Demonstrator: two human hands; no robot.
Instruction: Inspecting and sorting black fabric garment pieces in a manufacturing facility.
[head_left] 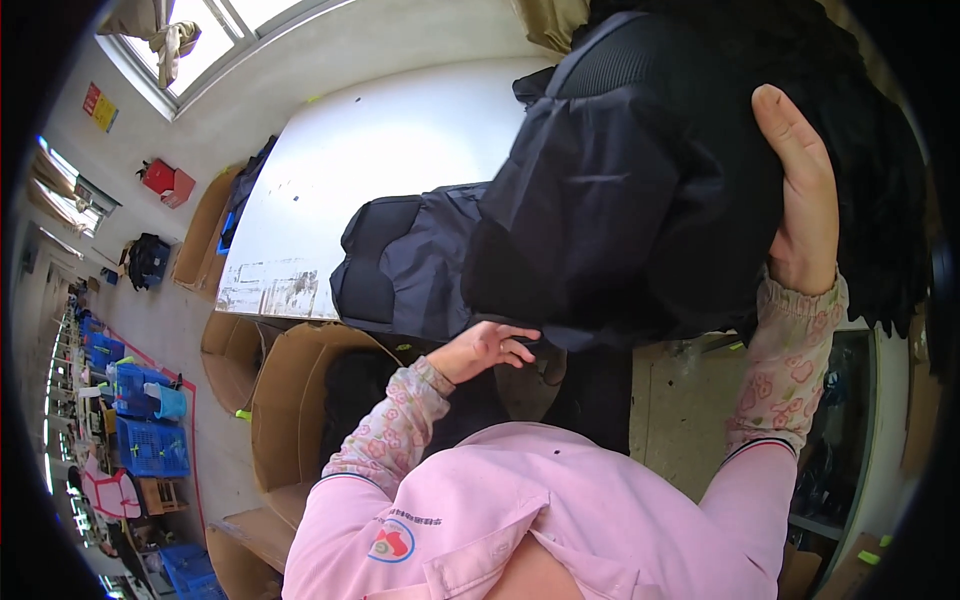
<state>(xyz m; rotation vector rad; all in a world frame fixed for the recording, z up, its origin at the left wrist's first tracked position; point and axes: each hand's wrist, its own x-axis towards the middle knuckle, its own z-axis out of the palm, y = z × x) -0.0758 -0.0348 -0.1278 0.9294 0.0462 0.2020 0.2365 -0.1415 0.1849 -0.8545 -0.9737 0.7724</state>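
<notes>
Black fabric pieces with padded, ribbed panels (620,190) lie over the right half of a white table, heaped toward its far right. A similar smaller black padded piece (385,245) sits flat at their left. My right hand (803,190) is up against the heap's right part, one digit stretched along the cloth; its other fingers are hidden, so its grip does not show. By the cloth's near edge, my left hand (485,350) has its fingers apart, with nothing seen in them. Whether its fingertips touch the cloth is unclear.
The white table (400,120) has a worn near-left corner. Open cardboard boxes (300,420) stand below and beside it, close to my left arm. Blue plastic baskets (150,445) line the floor further left. A red box (167,183) hangs on the wall.
</notes>
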